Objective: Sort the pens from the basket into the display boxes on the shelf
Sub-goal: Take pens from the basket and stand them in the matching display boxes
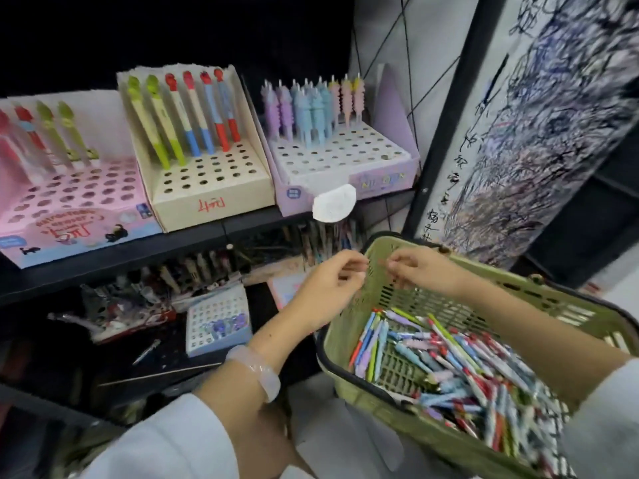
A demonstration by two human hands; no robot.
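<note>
The fingers of the left hand are curled with thumb and fingertips drawn together, as if pinching something very small, though blur hides whether anything sits between them. The fingers of the right hand are curled the same way, tips pointing toward the left hand, and again no held object can be made out. The two hands nearly meet above the far rim of a green plastic basket, which sits at the lower right. Inside the basket lies a loose heap of pens in blue, red, green and purple, piled across one another.

On the dark shelf above and to the left stand three display boxes with rows of holes. The pink box on the left holds red and green pens along its back. The cream box in the middle holds green, blue and red pens, also at the back. The lilac box on the right holds purple, pale blue and pink pens in its rear rows. A white tag hangs at the front of the lilac box.

A pale bracelet circles the left wrist. On the lower shelf sits a small white holed box among blurred clutter.
</note>
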